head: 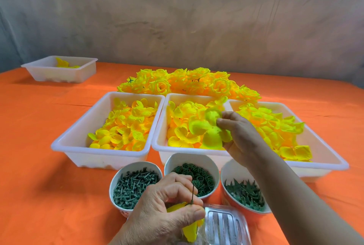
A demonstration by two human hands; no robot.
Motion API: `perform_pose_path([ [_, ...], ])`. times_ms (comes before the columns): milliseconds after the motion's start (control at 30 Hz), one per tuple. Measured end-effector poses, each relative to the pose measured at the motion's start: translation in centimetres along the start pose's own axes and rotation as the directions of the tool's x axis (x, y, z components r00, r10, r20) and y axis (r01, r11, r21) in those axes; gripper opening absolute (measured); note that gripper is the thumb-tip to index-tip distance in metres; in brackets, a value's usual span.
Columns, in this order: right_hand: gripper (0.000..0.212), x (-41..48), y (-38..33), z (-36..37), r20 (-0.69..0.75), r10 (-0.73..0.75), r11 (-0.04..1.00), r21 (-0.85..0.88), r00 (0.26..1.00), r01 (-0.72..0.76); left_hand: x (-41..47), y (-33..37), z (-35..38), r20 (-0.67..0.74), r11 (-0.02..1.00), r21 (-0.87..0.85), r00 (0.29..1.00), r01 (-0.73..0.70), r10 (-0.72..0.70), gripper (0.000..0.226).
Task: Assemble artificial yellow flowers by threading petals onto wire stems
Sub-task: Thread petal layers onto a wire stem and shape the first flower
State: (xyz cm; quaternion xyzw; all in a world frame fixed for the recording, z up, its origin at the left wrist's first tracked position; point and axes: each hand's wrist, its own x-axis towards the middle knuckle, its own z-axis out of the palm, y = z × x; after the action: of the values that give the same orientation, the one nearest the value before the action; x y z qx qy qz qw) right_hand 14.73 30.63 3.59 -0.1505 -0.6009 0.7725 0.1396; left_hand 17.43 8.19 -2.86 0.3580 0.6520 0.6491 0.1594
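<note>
Pinching a petal [206, 128] over middle tray [189, 149] with right hand [238, 132], gripping wire stem [192, 193] (petals [190, 231] attached) with left hand [167, 211].

You have four trays [65, 156] [177, 157] [315, 174] [59, 76], three bowls [134, 166] [189, 159] [232, 172], one clear box [226, 223], one heap of flowers [197, 83].

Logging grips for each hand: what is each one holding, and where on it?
The left hand pinches the green stem at its lower end, where yellow petals sit; the right hand pinches a petal piece near its centre.
</note>
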Motion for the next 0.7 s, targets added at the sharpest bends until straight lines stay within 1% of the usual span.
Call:
perform_pose_path([
  [100, 0.018, -2.9, -0.5, 0.3, 0.134, 0.019, 0.984, 0.171, 0.991, -0.042, -0.1, 0.1, 0.1, -0.006, 0.999, -0.016, 1.0, 0.028, -0.029, 0.02],
  [200, 0.028, -5.8, -1.4, 0.8, 0.216, 0.0, 0.972, 0.23, 0.976, -0.051, -0.2, 0.2, 0.1, -0.019, 0.997, -0.07, 0.999, 0.032, -0.033, 0.025],
  [300, 0.033, -8.2, -2.1, 1.1, 0.259, -0.034, 0.965, 0.26, 0.965, -0.036, -0.1, 0.3, 0.2, -0.029, 0.999, -0.034, 1.0, 0.01, -0.011, 0.02],
  [400, 0.038, -9.8, -1.9, 1.4, 0.312, -0.031, 0.963, 0.265, 0.95, -0.056, -0.2, 0.3, 0.3, -0.055, 1.0, -0.011, 0.998, 0.02, -0.02, 0.019],
  [500, 0.04, -10.7, -1.1, 2.0, 0.331, -0.005, 0.966, 0.246, 0.944, -0.081, -0.2, 0.4, 0.4, -0.062, 0.998, -0.027, 0.996, 0.06, -0.062, 0.028],
  [600, 0.04, -11.1, -0.5, 2.6, 0.331, 0.019, 0.974, 0.207, 0.943, -0.093, -0.3, 0.4, 0.4, -0.03, 0.992, -0.059, 0.993, 0.111, -0.113, 0.042],
  [700, 0.038, -11.3, -0.2, 2.9, 0.33, 0.03, 0.979, 0.182, 0.944, -0.094, -0.4, 0.9, 0.4, -0.004, 0.993, -0.053, 0.994, 0.107, -0.107, 0.042],
])
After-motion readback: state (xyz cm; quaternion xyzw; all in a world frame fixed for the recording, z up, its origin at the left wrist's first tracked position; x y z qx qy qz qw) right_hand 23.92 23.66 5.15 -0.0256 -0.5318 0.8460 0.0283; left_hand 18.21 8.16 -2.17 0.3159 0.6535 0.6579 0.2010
